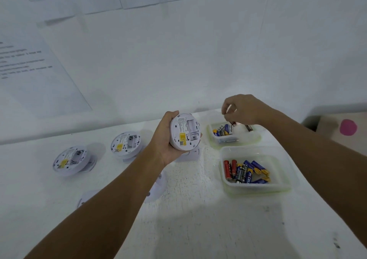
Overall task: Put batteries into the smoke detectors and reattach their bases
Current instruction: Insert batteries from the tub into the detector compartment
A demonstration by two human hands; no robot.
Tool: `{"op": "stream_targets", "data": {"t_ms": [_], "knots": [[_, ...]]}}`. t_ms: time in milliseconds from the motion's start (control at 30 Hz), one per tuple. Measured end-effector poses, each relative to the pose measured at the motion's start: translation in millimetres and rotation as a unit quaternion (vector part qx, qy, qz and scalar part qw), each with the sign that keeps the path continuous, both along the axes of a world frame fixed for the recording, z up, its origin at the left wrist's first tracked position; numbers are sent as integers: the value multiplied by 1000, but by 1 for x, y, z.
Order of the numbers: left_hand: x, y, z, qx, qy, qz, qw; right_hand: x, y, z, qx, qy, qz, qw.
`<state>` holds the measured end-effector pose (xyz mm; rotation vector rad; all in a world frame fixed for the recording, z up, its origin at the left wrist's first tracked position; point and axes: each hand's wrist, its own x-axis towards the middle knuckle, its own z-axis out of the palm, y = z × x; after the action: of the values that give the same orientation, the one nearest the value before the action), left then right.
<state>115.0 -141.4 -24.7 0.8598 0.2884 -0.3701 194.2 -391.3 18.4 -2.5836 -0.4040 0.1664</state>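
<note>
Gripping a detector (184, 131), left fingers (172, 114) wait while right fingers (226, 107) pinch a battery (232, 123), apparently to load next.

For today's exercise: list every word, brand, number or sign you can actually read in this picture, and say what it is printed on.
"PKCELL", partly legible, on a blue battery in the near container.
Print on the batteries in the far container: too blurred to read.
Yellow label and small print on the smoke detector gripped by the left hand: too small.
Paper sheets on the wall: lines of text, blurred, unreadable.
</note>
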Motion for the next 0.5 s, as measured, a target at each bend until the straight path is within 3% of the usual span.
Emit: {"op": "stream_targets", "data": {"t_ms": [100,267,367,500], "knots": [[-4,0,0,-9,-1,1,1000,-21,16,6,157,-4,-16,987],[-12,8,-1,-16,-4,5,1000,-53,51,8,324,39,7,945],[-17,19,-2,-18,-10,9,1000,-68,70,6,335,40,25,941],[-28,36,-4,-28,-26,6,999,-77,89,3,262,13,77,962]]}}
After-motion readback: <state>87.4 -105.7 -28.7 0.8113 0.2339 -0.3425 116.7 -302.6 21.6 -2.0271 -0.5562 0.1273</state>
